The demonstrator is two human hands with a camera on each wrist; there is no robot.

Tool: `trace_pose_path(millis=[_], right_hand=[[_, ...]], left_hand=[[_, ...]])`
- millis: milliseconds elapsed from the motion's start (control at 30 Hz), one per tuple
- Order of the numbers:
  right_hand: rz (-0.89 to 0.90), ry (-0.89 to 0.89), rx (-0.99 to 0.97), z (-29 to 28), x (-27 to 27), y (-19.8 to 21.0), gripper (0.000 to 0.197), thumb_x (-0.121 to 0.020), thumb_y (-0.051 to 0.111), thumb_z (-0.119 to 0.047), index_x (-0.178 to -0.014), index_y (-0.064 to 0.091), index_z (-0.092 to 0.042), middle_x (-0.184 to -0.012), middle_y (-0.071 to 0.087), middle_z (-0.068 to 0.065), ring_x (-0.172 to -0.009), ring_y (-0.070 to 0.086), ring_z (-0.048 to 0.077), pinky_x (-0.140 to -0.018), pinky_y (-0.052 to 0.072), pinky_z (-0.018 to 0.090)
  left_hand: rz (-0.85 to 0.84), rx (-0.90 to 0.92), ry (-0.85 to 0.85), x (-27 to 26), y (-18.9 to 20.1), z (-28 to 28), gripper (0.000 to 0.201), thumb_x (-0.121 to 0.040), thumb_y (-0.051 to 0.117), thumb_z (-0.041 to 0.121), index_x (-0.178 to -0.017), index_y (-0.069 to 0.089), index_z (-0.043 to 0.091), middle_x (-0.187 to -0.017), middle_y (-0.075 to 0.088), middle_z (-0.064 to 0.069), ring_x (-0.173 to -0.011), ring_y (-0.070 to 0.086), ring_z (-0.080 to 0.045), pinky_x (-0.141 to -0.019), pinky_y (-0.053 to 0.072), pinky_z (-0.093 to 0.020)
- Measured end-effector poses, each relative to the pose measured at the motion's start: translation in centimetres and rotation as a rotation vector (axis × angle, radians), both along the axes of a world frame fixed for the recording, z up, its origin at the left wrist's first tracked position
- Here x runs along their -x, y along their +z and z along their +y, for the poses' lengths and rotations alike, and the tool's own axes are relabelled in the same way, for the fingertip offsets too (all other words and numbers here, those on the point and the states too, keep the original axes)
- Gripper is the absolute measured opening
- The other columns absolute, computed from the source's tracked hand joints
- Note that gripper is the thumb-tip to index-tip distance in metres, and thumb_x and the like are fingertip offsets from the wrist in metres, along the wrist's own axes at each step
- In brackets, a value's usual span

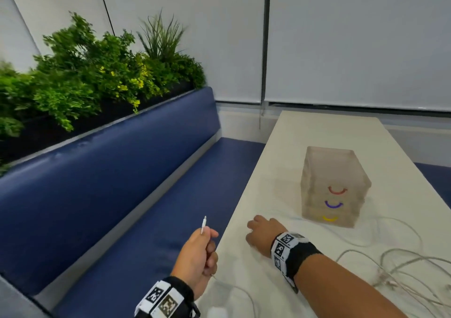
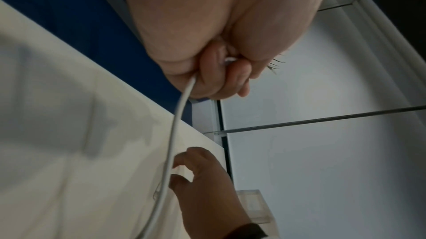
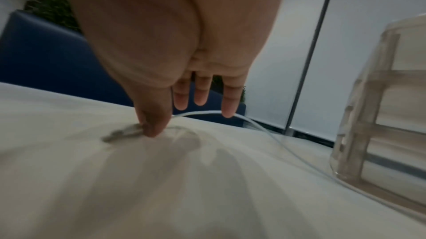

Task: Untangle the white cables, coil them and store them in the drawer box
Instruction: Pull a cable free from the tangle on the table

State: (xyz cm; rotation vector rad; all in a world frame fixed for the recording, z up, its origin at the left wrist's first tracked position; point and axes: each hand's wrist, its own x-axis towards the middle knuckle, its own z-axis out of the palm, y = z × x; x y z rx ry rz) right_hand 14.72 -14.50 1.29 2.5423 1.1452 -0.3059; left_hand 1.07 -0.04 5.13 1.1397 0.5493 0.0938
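- Cable end point(image 1: 204, 224) sticks up from the left hand point(image 1: 198, 259), lower centre of the head view, fingers curled tight round it; its run drops to the table point(image 1: 305, 132) below.
- Right hand point(image 1: 262, 232), fingers spread and straight, touches the cloth just right of that; whether its thumb pins a strand is unclear.
- Judgement: draw the free end out slowly, anchoring slack with the flat hand, so the tangle point(image 1: 390, 271) at lower right loosens instead of cinching.
- Drawer box point(image 1: 334, 186) stands right of centre, drawers shut; a strand runs past its base and could snag.
- Blue bench point(image 1: 109, 171) and plants point(image 1: 85, 73) fill the left.
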Motion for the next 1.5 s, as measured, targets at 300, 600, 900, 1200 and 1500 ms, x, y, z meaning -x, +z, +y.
trace_pose_path(millis=[300,600,900,1200,1500], right_hand=[[0.226,-0.418,-0.646,-2.0,1.0,3.2,0.018,-0.092,0.037,-0.019,-0.099,0.054,-0.02,-0.096,0.065,0.007,-0.086,0.058,0.027,-0.075,0.042,0.032],[0.47,-0.57,-1.489,-3.7,6.5,9.0,0.011,-0.086,0.058,-0.018,-0.077,0.063,-0.021,-0.054,0.058,-0.008,-0.044,0.052,0.002,-0.048,0.045,0.02],[0.691,-0.54,-1.354,-8.9,9.0,10.1,0.031,-0.082,0.065,-0.029,-0.106,0.047,-0.024,-0.078,0.062,0.004,-0.071,0.056,0.015,-0.07,0.043,0.028],[0.193,-0.523,-0.672,-16.0,9.6,11.4,0.024,-0.094,0.04,-0.025,-0.07,0.042,-0.027,-0.086,0.051,0.002,-0.082,0.046,0.02,-0.072,0.034,0.027],[0.229,-0.565,-0.853,-17.3,10.3,13.8,0.014,-0.093,0.041,-0.022,-0.085,0.052,-0.018,-0.08,0.052,0.001,-0.081,0.048,0.022,-0.062,0.037,0.026]], left_hand=[[0.011,-0.033,-0.033,-2.6,0.7,-2.5,0.021,-0.099,0.038,0.023,-0.093,0.053,0.011,-0.063,0.038,0.001,-0.046,0.035,-0.01,-0.04,0.022,-0.021],[-0.146,0.091,-0.168,-3.1,4.6,-8.2,0.023,-0.096,0.048,0.022,-0.093,0.065,0.007,-0.066,0.052,0.001,-0.052,0.043,-0.008,-0.043,0.033,-0.019],[-0.297,0.252,-0.156,-3.0,10.3,-11.7,0.03,-0.099,0.038,0.036,-0.077,0.047,0.018,-0.06,0.049,0.002,-0.066,0.054,-0.015,-0.062,0.042,-0.033],[-0.519,0.346,0.137,-4.7,15.2,-4.3,0.031,-0.097,0.035,0.028,-0.068,0.04,0.022,-0.044,0.025,0.007,-0.035,0.02,-0.008,-0.034,0.017,-0.02],[-0.373,-0.344,0.029,-3.6,13.4,-4.8,0.021,-0.089,0.056,0.025,-0.07,0.049,0.021,-0.05,0.026,0.006,-0.038,0.02,-0.01,-0.038,0.015,-0.02]])
